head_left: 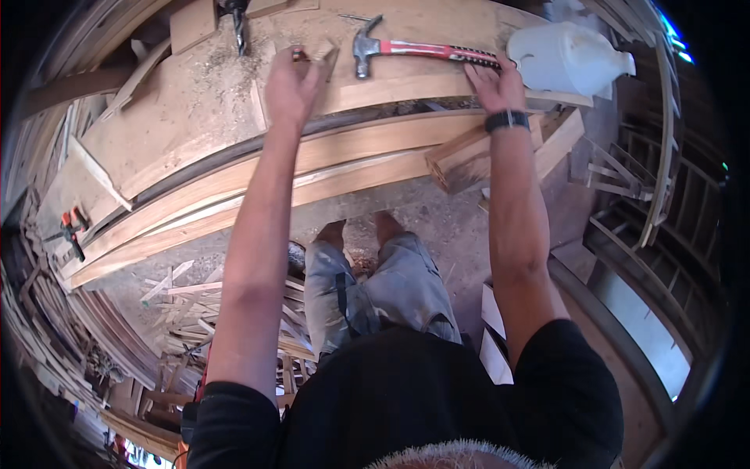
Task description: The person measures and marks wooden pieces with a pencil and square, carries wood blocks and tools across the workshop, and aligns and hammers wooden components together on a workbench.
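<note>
A claw hammer [422,49] with a red and black handle lies across the wooden workbench top, its metal head to the left. My right hand [500,87], with a dark watch on its wrist, is closed at the end of the hammer's handle. To the left of the hammer head, my left hand [293,90] has curled fingers, with something small and dark at their tips that I cannot make out. A small wood scrap [331,64] stands beside that hand. A nail-like metal piece [354,17] lies above the hammer head.
A white plastic jug [566,56] lies on its side right of my right hand. A drill bit [239,33] points down amid sawdust. Long boards [351,148] and a thick timber block [461,160] line the bench's near side. An orange and black clamp [73,230] is at far left.
</note>
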`<state>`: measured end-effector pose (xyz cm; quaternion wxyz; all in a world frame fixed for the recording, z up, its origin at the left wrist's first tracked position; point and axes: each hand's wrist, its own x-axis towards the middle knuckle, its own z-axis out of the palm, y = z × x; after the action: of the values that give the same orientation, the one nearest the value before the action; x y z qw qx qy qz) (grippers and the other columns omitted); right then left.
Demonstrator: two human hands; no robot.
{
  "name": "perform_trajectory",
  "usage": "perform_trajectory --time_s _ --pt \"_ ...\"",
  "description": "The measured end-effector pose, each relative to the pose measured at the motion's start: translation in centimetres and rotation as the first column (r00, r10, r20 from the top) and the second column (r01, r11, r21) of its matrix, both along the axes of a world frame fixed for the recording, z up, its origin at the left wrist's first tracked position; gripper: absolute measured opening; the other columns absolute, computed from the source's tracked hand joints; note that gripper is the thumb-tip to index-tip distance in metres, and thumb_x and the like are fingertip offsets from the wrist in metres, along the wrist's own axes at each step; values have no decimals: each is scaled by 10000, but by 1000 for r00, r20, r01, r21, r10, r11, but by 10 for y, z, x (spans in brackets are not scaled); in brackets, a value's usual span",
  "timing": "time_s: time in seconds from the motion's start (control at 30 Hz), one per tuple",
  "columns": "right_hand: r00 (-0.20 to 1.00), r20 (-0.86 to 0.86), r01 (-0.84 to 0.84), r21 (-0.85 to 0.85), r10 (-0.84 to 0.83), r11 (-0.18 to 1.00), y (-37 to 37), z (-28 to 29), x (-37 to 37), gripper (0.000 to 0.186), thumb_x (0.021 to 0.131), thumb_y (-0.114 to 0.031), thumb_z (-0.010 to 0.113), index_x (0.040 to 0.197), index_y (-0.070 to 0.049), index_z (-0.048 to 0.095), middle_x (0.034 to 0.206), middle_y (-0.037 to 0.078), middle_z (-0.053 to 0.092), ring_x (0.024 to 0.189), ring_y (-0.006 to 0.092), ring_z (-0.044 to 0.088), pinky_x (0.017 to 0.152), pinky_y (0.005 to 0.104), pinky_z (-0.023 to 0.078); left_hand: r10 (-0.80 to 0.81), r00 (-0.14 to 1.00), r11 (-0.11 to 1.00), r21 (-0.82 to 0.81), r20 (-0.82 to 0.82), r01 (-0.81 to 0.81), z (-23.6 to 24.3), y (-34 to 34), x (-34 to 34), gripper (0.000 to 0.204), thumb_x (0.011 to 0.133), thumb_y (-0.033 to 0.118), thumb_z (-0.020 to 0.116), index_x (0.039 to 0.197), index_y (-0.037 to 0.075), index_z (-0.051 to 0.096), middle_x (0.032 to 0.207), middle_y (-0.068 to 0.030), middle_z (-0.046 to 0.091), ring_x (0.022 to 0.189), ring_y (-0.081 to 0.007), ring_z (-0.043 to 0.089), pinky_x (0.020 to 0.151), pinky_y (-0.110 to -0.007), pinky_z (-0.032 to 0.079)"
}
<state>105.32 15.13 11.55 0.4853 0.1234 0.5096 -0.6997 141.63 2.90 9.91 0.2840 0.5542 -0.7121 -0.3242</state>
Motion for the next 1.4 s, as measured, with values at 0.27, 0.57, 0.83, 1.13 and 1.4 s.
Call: perform_trajectory --time_s 0.27,0.57,0.83,1.13,1.4 --pt "68 -896 -394 379 438 837 53 60 150 380 972 -163 568 1312 5 580 1358 160 578 1253 316 553 1074 391 415 -32 990 988 -152 -141 10 14 30 5 271 924 146 628 1170 34 648 1016 -174 684 937 -317 669 849 -387 518" --pt "-565 -728 -433 662 387 612 -86 3 329 609 978 -347 520 1452 11 389 1515 194 376 1446 325 306 1153 585 227 511 830 816 -431 225 -385 -8 -24 162 151 950 123 556 1047 112 671 992 -130 661 909 -338 635 789 -437 501" --pt "-651 -741 -627 648 166 432 -83 2 388 614 958 -361 515 1456 -27 385 1540 223 335 1454 362 285 1142 674 132 627 741 745 -463 242 -479 -15 -30 176 133 952 168 570 1060 165 649 1027 -80 647 928 -304 607 784 -421 496" --pt "-541 -833 -743 538 117 398 -122 -15 392 568 967 -287 498 1452 -13 383 1549 252 298 1463 392 239 1160 618 176 567 805 781 -424 174 -458 -9 -30 181 184 852 290 712 958 146 669 948 -60 643 884 -284 615 753 -402 494" --pt "-585 -783 -592 589 209 550 -142 -18 411 586 974 -312 506 1448 14 394 1514 263 359 1417 428 320 1175 526 212 541 833 792 -406 119 -456 -3 -29 166 135 852 232 689 964 179 638 1005 -39 609 893 -280 584 772 -416 488"
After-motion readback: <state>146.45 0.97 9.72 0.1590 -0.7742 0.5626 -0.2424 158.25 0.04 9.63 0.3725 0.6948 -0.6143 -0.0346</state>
